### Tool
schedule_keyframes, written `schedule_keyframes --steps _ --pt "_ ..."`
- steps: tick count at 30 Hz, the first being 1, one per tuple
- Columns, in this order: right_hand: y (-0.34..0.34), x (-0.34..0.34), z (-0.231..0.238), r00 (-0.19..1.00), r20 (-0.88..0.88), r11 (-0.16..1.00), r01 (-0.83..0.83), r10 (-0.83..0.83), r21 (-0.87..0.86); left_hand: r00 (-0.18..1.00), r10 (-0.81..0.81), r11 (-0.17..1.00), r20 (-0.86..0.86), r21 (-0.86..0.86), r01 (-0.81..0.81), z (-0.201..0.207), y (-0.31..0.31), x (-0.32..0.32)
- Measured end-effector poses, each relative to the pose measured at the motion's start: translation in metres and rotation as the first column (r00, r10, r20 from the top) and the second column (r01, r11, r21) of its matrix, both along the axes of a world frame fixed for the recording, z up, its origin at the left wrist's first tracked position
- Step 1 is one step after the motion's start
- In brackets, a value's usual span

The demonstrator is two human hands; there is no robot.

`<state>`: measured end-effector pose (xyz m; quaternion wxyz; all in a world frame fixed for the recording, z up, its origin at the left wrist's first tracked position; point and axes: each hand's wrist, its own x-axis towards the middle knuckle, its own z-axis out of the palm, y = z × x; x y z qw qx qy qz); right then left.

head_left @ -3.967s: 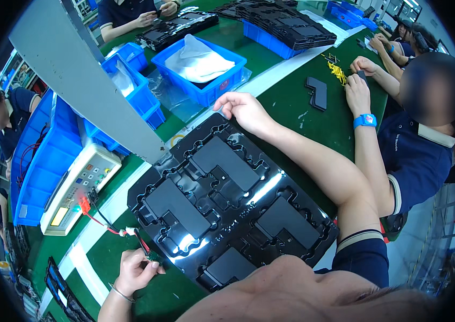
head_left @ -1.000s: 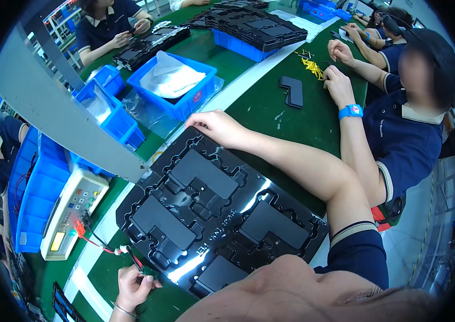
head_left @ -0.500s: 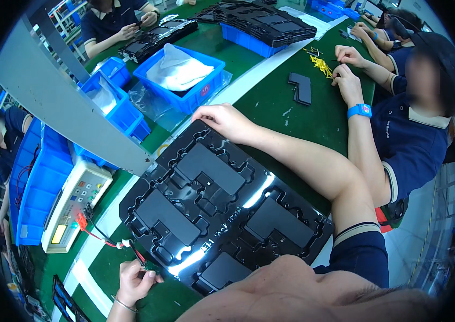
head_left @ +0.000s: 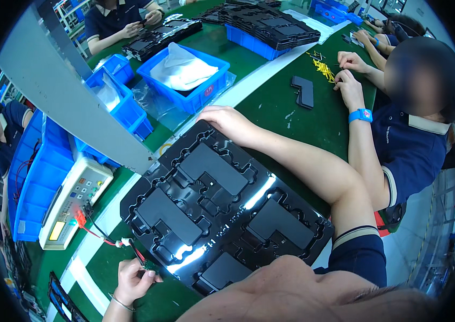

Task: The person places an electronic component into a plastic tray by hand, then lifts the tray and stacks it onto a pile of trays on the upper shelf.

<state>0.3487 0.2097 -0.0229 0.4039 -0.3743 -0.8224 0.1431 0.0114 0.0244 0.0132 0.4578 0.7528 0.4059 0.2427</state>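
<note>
A black plastic tray (head_left: pixel 222 219) lies at a slant before me, with several flat, dark, L-shaped battery packs (head_left: pixel 212 169) in its recesses. My right hand (head_left: pixel 230 124) reaches across to the tray's far corner, its fingers curled over the edge. Beside the tray's near left side, my left hand (head_left: pixel 135 282) pinches a small green circuit board (head_left: pixel 148 264). Red and black wires (head_left: pixel 123 243) run from this board to a beige tester (head_left: pixel 74 206) with a lit yellow display. My chin and shoulder cover the tray's near corner.
A grey post (head_left: pixel 71 86) leans over the tray's left side. Blue bins (head_left: pixel 198 99) stand beyond it, one with white bags. Stacked black trays (head_left: pixel 270 27) sit farther back. On the right, a co-worker's hands (head_left: pixel 350 75) are near yellow pieces (head_left: pixel 324 70) and another dark pack (head_left: pixel 302 91).
My hands, the tray and the wired board hold their places. The co-worker's head on the right has shifted slightly left; the whole view has moved a little.
</note>
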Motion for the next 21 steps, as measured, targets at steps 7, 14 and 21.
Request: schedule_keyframes --steps 7,14,21 --pt "0.0017 0.0014 0.0031 0.999 0.024 0.999 -0.037 0.036 0.036 0.999 0.034 0.999 0.016 -0.028 -0.034 -0.0063 -0.0004 -0.0076" --pt "0.0018 0.0017 0.0044 0.997 -0.051 0.997 -0.067 0.065 -0.035 0.999 0.043 0.997 0.025 -0.058 -0.042 -0.0061 -0.0023 -0.0065" --pt "-0.0026 0.0018 0.0092 0.997 -0.071 0.998 -0.043 0.04 -0.045 0.998 0.052 0.995 0.022 -0.086 -0.05 -0.0064 -0.0018 -0.0062"
